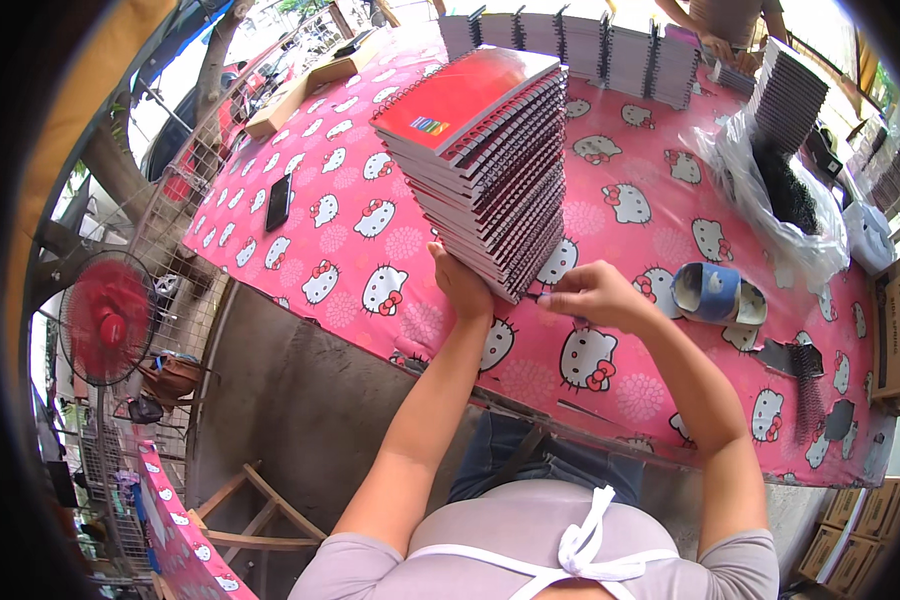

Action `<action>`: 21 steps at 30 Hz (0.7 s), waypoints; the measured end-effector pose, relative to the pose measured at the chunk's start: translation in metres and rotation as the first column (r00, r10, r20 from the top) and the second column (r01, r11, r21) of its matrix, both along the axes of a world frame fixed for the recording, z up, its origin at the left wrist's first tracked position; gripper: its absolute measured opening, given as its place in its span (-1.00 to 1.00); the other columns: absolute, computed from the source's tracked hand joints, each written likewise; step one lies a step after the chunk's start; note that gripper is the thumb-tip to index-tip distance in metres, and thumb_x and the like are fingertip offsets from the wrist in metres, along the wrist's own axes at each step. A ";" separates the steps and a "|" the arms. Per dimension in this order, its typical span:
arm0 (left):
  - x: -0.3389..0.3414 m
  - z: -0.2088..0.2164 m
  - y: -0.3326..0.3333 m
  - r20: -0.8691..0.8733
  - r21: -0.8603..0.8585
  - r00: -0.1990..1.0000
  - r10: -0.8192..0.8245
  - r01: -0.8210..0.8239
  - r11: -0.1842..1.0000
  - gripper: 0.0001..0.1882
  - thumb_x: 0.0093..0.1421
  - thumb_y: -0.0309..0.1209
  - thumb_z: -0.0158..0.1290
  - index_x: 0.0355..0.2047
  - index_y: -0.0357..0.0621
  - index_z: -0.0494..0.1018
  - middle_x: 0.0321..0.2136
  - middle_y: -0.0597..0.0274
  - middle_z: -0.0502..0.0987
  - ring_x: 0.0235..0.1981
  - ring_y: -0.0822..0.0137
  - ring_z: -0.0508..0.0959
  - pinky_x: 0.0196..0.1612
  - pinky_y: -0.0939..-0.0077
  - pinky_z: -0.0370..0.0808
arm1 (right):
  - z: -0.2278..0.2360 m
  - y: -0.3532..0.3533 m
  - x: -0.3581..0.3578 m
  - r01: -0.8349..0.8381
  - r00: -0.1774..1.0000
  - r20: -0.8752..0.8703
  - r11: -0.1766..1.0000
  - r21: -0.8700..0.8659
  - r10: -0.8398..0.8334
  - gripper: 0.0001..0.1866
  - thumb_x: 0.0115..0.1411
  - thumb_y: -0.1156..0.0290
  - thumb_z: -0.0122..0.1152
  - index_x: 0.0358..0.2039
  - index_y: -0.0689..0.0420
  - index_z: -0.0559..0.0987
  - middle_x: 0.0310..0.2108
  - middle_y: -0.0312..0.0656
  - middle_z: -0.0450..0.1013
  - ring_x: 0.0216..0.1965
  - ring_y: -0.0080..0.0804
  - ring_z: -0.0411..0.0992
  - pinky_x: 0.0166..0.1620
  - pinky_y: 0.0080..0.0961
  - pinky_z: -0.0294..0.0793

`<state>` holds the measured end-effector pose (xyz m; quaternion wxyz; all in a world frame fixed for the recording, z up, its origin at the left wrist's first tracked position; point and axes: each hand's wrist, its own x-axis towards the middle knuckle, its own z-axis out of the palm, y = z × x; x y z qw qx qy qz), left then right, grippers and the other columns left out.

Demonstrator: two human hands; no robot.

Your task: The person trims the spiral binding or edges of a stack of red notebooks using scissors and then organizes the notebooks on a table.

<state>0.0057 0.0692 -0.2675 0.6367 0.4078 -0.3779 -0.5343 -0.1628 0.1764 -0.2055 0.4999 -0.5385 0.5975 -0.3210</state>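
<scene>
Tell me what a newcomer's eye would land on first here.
First, the tall stack of red spiral notebooks at the middle of the table, its binding side leaning toward the person. The left hand steadies its base while the right hand pinches at the lowest coils. Under it all, the pink tablecloth with cartoon cats fills the view, with a red fan standing off to the left.

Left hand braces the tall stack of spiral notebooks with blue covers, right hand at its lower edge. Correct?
Not quite: the top cover is red, not blue, as the head view shows. The left hand does brace the stack of spiral notebooks, and the right hand is at its lower edge, on the pink tablecloth.
</scene>
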 end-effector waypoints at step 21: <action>0.010 -0.015 -0.015 0.786 -0.487 0.452 0.422 0.033 0.873 -0.50 0.34 -0.18 -0.25 -0.04 -0.48 0.30 -0.17 -0.09 0.52 -0.19 0.05 0.55 0.14 0.17 0.36 | 0.009 -0.006 -0.014 -0.082 0.995 0.072 0.981 0.173 0.070 -0.56 0.02 0.11 0.36 -0.53 0.33 0.54 -0.66 -0.10 0.46 -0.67 -0.40 0.48 -0.60 -0.43 0.43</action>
